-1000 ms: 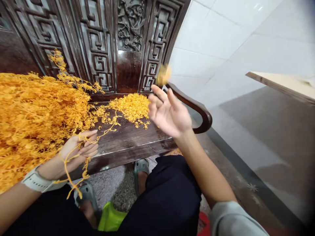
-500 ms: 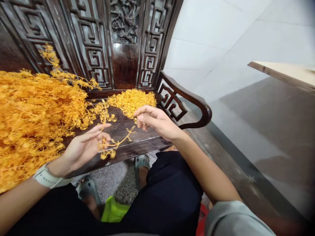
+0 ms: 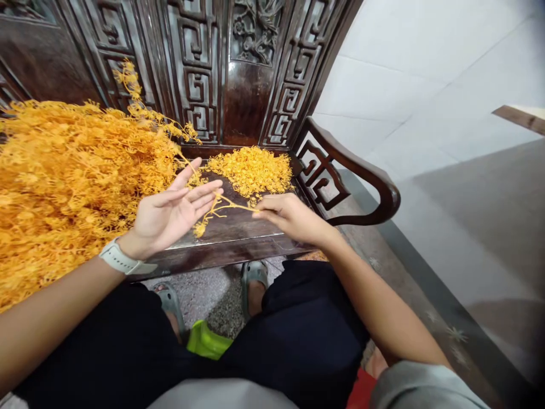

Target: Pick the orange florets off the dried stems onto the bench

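My right hand (image 3: 293, 218) is closed in a pinch on the end of a thin orange-yellow plastic-looking flower stem (image 3: 236, 205). The stem stretches left from my fingertips, with small side branches and a few blossoms hanging at its far end. My left hand (image 3: 179, 210) lies palm up with its fingers spread, a watch on the wrist. Its fingertips meet the stem's forked part; whether they press on it I cannot tell. Behind my hands is a small heap of loose yellow blossoms (image 3: 255, 170). To the left rises a large pile of yellow flower sprays (image 3: 85, 170).
A dark wooden bench seat (image 3: 238, 247) bears both heaps, with a carved backrest (image 3: 249, 108) behind and a curved armrest (image 3: 361, 170) at right. Below are a bright green plastic object (image 3: 206, 341) and something red (image 3: 361, 389). A wooden board edge (image 3: 519, 119) juts in at far right.
My right hand has taken hold of the stem's end. My left hand has opened out, fingers spread, where the stem lay across it before. The view has shifted left.
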`<state>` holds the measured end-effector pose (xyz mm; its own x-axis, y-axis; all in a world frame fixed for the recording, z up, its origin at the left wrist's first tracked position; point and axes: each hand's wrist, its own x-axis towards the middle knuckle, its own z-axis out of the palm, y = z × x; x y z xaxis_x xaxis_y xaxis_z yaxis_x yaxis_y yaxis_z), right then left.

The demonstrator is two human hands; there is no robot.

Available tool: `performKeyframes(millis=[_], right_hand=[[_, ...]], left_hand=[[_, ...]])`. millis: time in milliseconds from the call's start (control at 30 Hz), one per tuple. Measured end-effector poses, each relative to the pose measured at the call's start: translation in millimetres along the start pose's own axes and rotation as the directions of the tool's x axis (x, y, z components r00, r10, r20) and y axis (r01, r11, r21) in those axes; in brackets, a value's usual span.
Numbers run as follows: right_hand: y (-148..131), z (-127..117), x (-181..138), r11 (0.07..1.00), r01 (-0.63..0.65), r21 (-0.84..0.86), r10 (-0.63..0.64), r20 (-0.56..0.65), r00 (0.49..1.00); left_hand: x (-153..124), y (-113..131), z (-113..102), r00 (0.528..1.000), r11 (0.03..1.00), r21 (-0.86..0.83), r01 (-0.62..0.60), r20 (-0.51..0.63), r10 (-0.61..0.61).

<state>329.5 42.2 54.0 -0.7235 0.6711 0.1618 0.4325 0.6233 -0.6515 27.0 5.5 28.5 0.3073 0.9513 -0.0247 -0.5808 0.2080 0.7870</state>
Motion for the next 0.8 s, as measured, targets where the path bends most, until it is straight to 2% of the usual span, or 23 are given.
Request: performKeyframes(millis=[167,233,333,433,533,600,733,800], right_hand=[[4,-25,-14,0.991,-0.062,0.116,0.087,-0.222,0.971],[0,-29,-14,0.980,-0.032,0.198,0.092,-0.299,0.950],[-10,-27,-10,0.957,0.037,0.287,0.068,-0.348,0.935],[-21,-23,-5,0.946,0.085,0.313,0.048,-0.394,0.918],[-29,-20,-4,0.924,0.137,0.357,0.033,-0.430,0.902],[-33,-18,-4,0.896,0.179,0.406,0.038,-0.472,0.881],[-38,-18,-8,0.887,0.177,0.427,0.113,-0.573,0.812],[-38,-20,-13,0.912,0.124,0.390,0.150,-0.601,0.785]], left_hand=[[-2,13,-8,0.998,0.996,0.078,-0.047,-0.044,0.051],[-3,12,-9,0.997,0.987,0.149,-0.054,-0.047,0.062],[-2,4,-9,0.999,0.960,0.279,-0.034,-0.031,0.044],[5,-7,-6,0.994,0.863,0.494,-0.104,0.024,0.106],[16,-11,5,0.954,0.684,0.666,-0.297,0.173,0.246],[19,-9,18,0.931,0.608,0.705,-0.365,0.260,0.258],[15,-2,44,0.935,0.526,0.775,-0.350,0.257,0.243],[9,1,52,0.937,0.551,0.762,-0.341,0.225,0.269]])
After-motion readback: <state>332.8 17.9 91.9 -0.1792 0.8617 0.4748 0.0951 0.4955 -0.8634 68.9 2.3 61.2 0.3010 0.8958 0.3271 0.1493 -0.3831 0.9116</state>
